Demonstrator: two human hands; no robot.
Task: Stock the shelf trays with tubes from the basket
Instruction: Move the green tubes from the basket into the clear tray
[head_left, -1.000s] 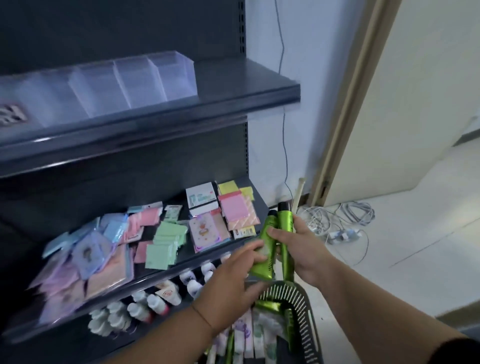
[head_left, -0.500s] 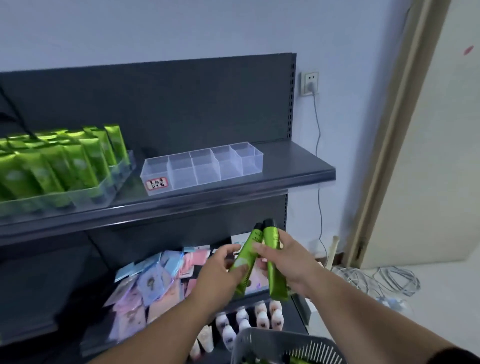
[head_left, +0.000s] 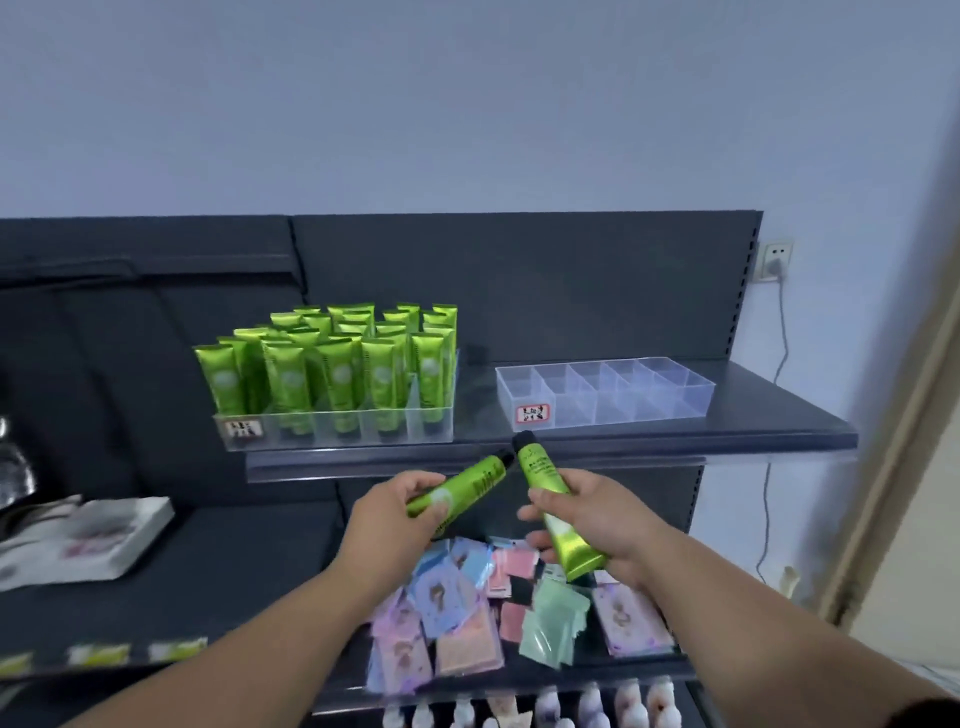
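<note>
Dark shelf (head_left: 753, 410): stocked tray (head_left: 337, 434) left, empty tray (head_left: 571, 415) right. Left hand (head_left: 395, 512) wraps its fingers (head_left: 415, 480) round the left tube (head_left: 467, 486); right hand (head_left: 602, 514) likewise holds the right tube (head_left: 545, 488). Hazard: the caps nearly touch, so a collision could loosen either grip.

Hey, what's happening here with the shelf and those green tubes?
A person is stocking a shelf. The left hand grips a green tube and the right hand grips a second green tube, both in front of the shelf edge, caps pointing up. One clear tray there is already packed with upright tubes; the divided tray to its right holds none. The basket is out of view.
</note>
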